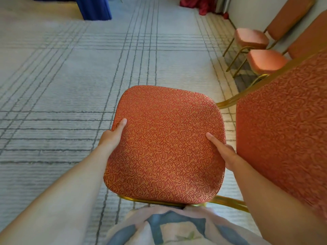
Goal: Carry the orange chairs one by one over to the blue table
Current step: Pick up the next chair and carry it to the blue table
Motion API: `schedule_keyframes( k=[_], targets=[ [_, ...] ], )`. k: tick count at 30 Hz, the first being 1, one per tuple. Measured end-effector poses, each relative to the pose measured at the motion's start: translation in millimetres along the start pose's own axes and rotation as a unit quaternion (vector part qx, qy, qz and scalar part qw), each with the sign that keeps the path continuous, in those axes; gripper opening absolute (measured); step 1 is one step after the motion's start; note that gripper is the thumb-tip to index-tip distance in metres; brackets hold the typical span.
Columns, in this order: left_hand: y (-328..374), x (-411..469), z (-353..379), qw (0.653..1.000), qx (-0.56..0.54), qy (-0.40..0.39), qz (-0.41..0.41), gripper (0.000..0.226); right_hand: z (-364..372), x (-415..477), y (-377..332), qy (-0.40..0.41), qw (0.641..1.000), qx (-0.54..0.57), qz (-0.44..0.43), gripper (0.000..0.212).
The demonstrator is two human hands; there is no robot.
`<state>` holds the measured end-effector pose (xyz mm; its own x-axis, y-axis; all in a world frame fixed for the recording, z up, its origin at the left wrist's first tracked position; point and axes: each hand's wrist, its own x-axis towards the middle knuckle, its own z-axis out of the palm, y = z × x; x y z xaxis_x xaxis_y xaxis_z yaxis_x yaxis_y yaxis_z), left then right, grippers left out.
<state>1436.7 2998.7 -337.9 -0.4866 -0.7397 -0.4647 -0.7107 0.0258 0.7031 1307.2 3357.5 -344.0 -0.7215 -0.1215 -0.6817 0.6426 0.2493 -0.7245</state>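
Now: orange chair (164,144) gripped by seat.
Opposite seat edges clamped in left hand (113,137) and right hand (223,154), thumbs on top; blue counter (95,9) well beyond chair.

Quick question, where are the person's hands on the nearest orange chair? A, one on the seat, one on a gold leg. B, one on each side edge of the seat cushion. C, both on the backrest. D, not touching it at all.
B: the left hand and the right hand grip opposite side edges of the seat cushion, thumbs lying on top.
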Motion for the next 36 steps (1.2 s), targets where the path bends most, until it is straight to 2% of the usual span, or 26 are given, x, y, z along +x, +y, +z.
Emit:
schedule_keyframes(
  k=[6, 9, 15, 23, 28, 32, 36],
  targets=[
    [67, 77, 16, 1.000, -0.001, -0.006, -0.027, 0.139, 19, 83, -85, -0.014, 1.000, -0.020, 0.014, 0.097],
    [89, 120, 13, 0.999, 0.004, 0.003, -0.037, 0.137, 43, 116, -112, -0.044, 0.998, -0.023, 0.033, 0.101],
    [134, 224, 9, 0.998, 0.019, -0.001, -0.053, 0.134, 104, 196, -175, -0.054, 0.997, -0.027, 0.057, 0.101],
    [231, 393, -36, 1.000, 0.010, 0.017, -0.024, 0.117, 218, 301, -298, -0.041, 0.999, -0.013, 0.017, 0.096],
    [311, 491, -68, 0.999, -0.004, 0.043, 0.020, 0.125, 279, 356, -394, -0.036, 0.999, 0.003, -0.012, 0.087],
    [356, 568, -67, 1.000, -0.003, 0.026, 0.006, 0.128, 312, 407, -448, -0.019, 1.000, 0.009, -0.013, 0.081],
    [385, 646, -44, 1.000, -0.017, -0.004, -0.014, 0.126, 337, 479, -497, -0.008, 1.000, -0.007, -0.005, 0.084]
  ],
)
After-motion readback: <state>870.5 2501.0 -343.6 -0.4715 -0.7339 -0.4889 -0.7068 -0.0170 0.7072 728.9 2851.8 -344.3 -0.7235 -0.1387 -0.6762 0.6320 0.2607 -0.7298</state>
